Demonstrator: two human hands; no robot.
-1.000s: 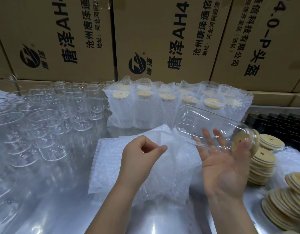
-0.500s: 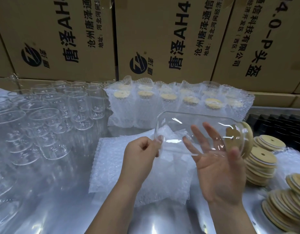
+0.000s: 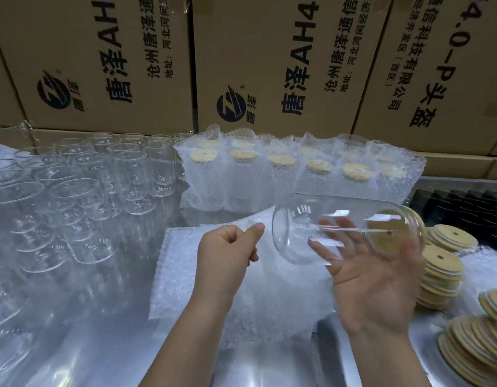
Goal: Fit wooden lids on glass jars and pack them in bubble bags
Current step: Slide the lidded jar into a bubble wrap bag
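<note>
A polished metal desk (image 3: pixel 102 344) fills the foreground, with a pile of bubble bags (image 3: pixel 202 289) lying flat at its centre. Above the pile, the left hand (image 3: pixel 226 255) is curled, thumb and fingers pinching the raised edge of the top bubble bag (image 3: pixel 269 219). The right hand (image 3: pixel 373 280) is palm up with fingers spread straight, carrying a glass jar (image 3: pixel 325 219) that lies on its side, base toward the left hand. A wooden lid (image 3: pixel 392 219) closes the jar's right end. Stacks of loose lids (image 3: pixel 443 263) stand at the right edge of the desk. Empty jars (image 3: pixel 74 196) crowd the left side. Behind the pile stands a row of packed jars (image 3: pixel 297 174), upright in bubble wrap, with dark objects (image 3: pixel 465 208) to their right, too dim to identify. Printed cardboard boxes (image 3: pixel 269 65) form the back wall.
</note>
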